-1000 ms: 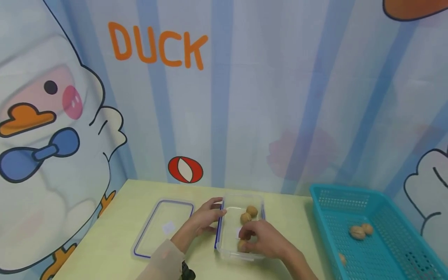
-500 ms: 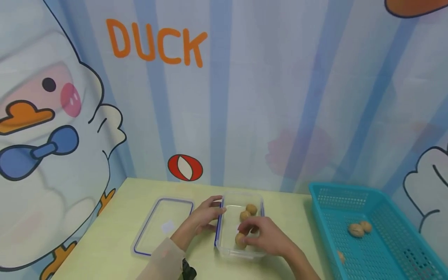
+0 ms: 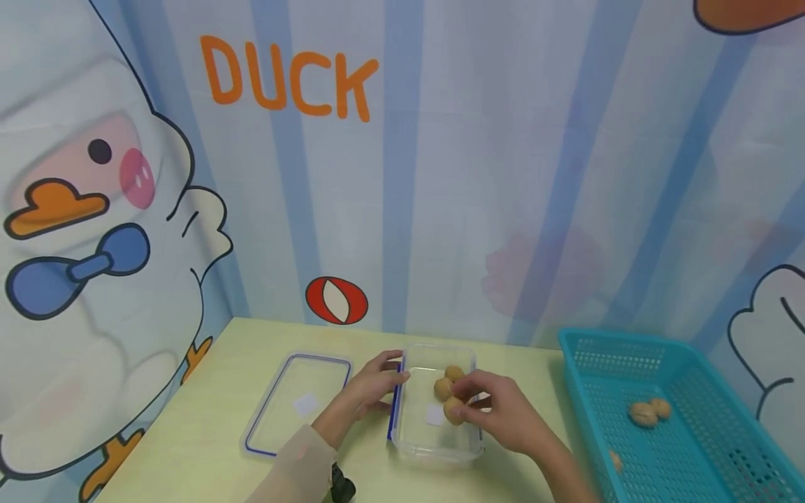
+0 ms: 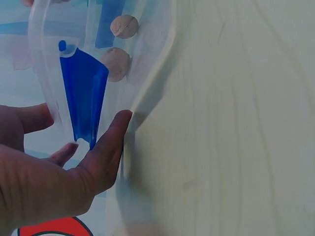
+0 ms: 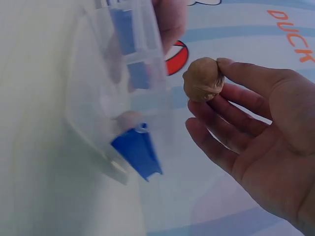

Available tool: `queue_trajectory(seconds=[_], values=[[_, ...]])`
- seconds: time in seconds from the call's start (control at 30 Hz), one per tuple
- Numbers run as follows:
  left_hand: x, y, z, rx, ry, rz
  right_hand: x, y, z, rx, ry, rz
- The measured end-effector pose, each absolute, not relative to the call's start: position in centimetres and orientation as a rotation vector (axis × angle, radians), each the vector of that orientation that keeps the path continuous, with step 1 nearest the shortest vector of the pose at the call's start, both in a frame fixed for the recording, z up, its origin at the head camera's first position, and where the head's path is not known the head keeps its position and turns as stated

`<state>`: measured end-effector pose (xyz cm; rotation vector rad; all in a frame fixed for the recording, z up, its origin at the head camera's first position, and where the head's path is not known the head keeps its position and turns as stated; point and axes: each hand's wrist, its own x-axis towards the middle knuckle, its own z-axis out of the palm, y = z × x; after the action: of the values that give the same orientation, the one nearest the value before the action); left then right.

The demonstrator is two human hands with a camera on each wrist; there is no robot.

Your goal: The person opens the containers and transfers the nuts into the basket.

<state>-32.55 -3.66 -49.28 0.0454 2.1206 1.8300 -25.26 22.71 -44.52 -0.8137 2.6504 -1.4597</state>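
Observation:
In the head view a clear plastic box point(image 3: 421, 443) with blue side clips stands on the table, two walnuts point(image 3: 443, 389) inside near its right wall. My left hand point(image 3: 371, 384) touches the box's left side; the left wrist view shows its fingers point(image 4: 112, 135) fairly straight beside a blue clip point(image 4: 84, 98). Over the right half of the box, my right hand point(image 3: 503, 412) pinches a walnut point(image 3: 454, 411) between thumb and fingers. That walnut point(image 5: 203, 78) appears whole in the right wrist view, apart from the box wall.
A clear lid with a blue seal point(image 3: 270, 398) lies left of the box. On the right, a turquoise basket point(image 3: 578, 412) holds a few walnuts point(image 3: 643, 414). Behind the table point(image 3: 207, 412) hangs a printed duck curtain point(image 3: 453, 175).
My right hand has moved the walnut from the near part of the box toward the right and farther back, beside the other two. The left hand stays at the box's left side.

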Motion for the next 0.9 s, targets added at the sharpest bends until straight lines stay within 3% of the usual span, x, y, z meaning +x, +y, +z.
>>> queue_trajectory(seconds=[0.47,0.73,0.9], values=[[-32.6,-3.8,-49.2,0.059,2.116,1.826,-20.8,27.9,-39.7,-0.845,3.223,-1.242],[-32.6,-3.8,-49.3,0.049,2.104,1.830,-18.6,32.4,-39.0,-0.251,3.321,-1.053],[-32.7,-3.7,-49.4,0.032,2.091,1.829,-18.8,35.3,-39.6,-0.059,3.315,-1.011]])
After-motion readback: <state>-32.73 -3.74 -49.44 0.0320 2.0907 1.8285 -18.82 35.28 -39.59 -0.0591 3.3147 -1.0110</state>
